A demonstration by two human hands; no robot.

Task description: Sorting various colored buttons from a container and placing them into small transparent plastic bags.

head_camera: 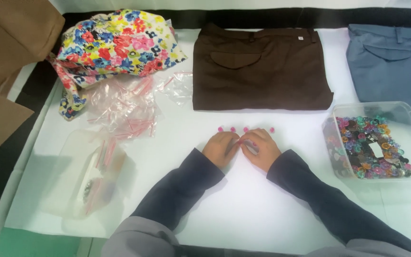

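Resting together, left hand (220,147) and right hand (259,147) curl, fingertips pinching small pink beads (246,129).

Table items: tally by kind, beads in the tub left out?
Folded trousers: 2, brown and blue
Floral bag: 1
Clear tub: 1
Pink beads in a row: 5
Pile of clear zip bags: 1
Total: 10

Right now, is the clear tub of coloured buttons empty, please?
No, the clear tub holds a heap of coloured buttons beside the right hand.
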